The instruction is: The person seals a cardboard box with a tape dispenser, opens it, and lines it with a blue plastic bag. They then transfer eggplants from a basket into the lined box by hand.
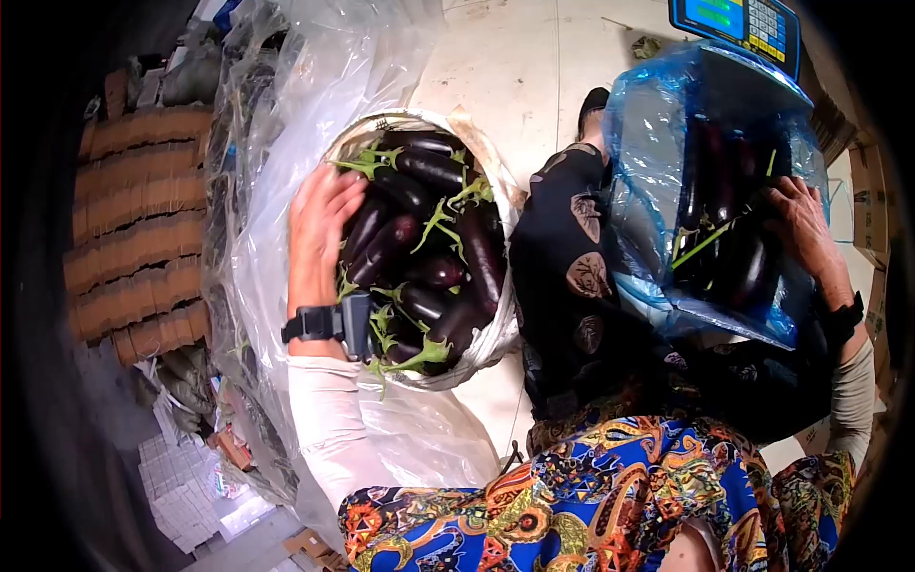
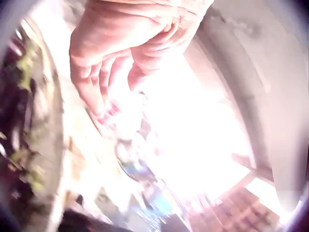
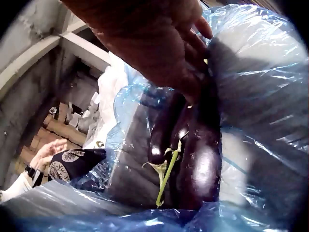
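Note:
In the head view, my left hand is at the left rim of a white sack, its fingers loosely bent with nothing between them. Dark purple eggplants with green stems fill that sack. My right hand reaches inside a blue plastic bag. There, in the right wrist view, it holds the upper end of a long eggplant, whose far end is hidden under the palm. Beside that one lie more eggplants, and a green stem points toward the bag's near edge.
A digital scale display stands behind the blue bag. Clear plastic sheeting spreads left of the sack. Stacked brown cardboard is farther left, and cardboard boxes line the right. The person's patterned trouser leg is between sack and bag.

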`<action>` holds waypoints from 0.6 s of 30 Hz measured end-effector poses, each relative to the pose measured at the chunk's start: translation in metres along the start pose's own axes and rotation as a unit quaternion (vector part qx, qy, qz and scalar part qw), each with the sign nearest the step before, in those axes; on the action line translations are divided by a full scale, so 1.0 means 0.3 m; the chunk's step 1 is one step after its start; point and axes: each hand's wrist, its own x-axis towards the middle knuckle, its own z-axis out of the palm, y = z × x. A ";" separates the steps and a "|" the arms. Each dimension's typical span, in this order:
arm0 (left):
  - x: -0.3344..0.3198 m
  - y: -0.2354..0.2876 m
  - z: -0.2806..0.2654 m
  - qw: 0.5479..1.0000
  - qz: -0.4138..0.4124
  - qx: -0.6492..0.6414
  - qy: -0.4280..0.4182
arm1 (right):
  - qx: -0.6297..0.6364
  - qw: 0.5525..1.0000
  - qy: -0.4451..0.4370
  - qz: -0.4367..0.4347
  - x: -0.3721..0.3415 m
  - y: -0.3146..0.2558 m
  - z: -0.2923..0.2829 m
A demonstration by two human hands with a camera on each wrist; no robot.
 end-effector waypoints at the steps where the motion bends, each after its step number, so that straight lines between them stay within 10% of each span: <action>1: 0.013 -0.092 -0.157 0.997 -0.008 0.016 0.069 | 0.000 1.000 -0.005 0.007 0.001 0.003 0.001; 7: -0.069 -0.445 -0.368 0.974 -0.115 0.086 0.173 | -0.026 0.999 -0.027 0.020 0.017 0.019 0.021; 18: -0.101 -0.526 -0.464 0.938 -0.056 0.205 0.273 | 0.121 0.990 -0.024 0.069 0.035 0.016 0.071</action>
